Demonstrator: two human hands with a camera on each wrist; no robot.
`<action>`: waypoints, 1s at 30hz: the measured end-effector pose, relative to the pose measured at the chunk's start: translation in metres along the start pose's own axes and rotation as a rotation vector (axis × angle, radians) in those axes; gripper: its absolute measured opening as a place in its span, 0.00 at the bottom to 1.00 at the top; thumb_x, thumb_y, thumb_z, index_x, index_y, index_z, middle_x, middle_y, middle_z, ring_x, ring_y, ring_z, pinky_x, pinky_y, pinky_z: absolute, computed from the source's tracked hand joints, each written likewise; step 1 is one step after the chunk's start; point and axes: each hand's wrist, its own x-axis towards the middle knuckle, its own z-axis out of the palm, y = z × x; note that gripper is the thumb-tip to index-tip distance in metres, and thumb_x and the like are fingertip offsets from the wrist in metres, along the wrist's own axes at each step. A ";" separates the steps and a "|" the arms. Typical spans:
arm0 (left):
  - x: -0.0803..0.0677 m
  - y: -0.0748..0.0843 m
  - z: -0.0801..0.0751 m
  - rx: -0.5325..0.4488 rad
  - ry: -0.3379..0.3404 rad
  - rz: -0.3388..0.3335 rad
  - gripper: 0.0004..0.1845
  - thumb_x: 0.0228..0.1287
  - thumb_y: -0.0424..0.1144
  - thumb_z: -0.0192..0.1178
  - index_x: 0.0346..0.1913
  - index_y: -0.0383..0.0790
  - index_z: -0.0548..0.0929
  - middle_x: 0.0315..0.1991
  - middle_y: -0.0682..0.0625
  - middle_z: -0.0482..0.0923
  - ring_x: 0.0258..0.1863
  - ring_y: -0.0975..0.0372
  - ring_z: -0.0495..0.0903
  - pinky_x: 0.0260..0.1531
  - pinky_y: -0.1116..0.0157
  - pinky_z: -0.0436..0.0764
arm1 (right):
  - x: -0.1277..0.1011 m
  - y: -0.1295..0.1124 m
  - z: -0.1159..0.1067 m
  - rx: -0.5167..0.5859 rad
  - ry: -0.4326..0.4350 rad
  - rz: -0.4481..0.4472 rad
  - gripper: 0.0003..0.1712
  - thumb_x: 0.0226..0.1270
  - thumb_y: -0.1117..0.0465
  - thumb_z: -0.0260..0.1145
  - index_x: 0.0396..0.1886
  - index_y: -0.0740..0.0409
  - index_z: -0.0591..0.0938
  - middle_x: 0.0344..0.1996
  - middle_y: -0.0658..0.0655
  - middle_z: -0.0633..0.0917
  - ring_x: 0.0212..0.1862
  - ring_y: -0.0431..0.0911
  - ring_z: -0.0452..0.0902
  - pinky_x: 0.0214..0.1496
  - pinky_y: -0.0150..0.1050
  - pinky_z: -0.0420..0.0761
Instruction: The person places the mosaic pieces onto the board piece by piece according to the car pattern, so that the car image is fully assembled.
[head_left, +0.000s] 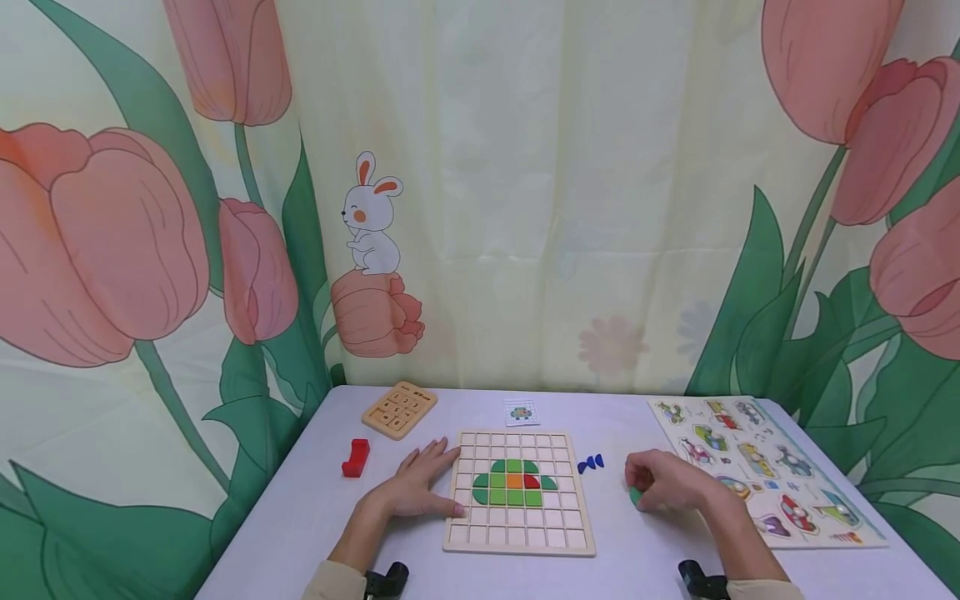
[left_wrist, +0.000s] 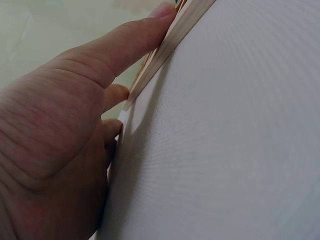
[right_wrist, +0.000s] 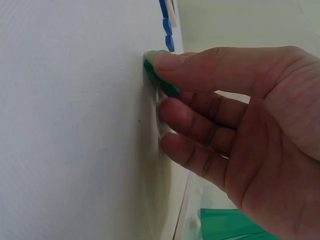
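Note:
My left hand (head_left: 422,483) rests along the left edge of a wooden grid board (head_left: 517,537), fingers spread and thumb lying over its rim. Green tiles (head_left: 497,497), an orange tile (head_left: 514,481) and a red rounded tile (head_left: 531,482) fill cells in the board's middle. To the right of the board, my right hand (head_left: 670,481) pinches a dark green piece (right_wrist: 161,77) between thumb and fingers, low over the white table. The other fingers of that hand are curled in. Small blue pieces (head_left: 591,463) lie between the board and the right hand.
Behind the board lies a small picture card (head_left: 521,412). A wooden number board (head_left: 400,410) and a red block (head_left: 356,458) are at the left. A large picture puzzle board (head_left: 817,525) covers the table's right side, partly under the right forearm. A printed curtain hangs behind.

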 end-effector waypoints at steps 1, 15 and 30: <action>0.000 0.000 0.000 0.002 0.000 0.001 0.59 0.48 0.72 0.72 0.82 0.53 0.62 0.85 0.45 0.50 0.86 0.48 0.43 0.82 0.39 0.40 | 0.001 0.000 0.001 0.000 -0.002 -0.017 0.17 0.48 0.75 0.75 0.35 0.59 0.80 0.29 0.54 0.79 0.35 0.47 0.73 0.34 0.33 0.71; 0.001 -0.001 0.000 0.007 -0.002 0.000 0.59 0.49 0.72 0.71 0.82 0.53 0.62 0.85 0.45 0.50 0.86 0.48 0.43 0.82 0.39 0.40 | 0.016 -0.009 0.016 -0.031 0.061 -0.111 0.09 0.61 0.71 0.74 0.35 0.53 0.87 0.30 0.48 0.84 0.35 0.44 0.75 0.37 0.32 0.75; 0.000 0.002 -0.001 0.003 -0.004 -0.008 0.59 0.49 0.72 0.72 0.82 0.53 0.62 0.85 0.44 0.50 0.86 0.48 0.43 0.82 0.39 0.40 | 0.030 -0.030 0.028 0.143 0.120 -0.258 0.10 0.68 0.68 0.71 0.47 0.60 0.91 0.42 0.52 0.91 0.41 0.35 0.81 0.43 0.29 0.82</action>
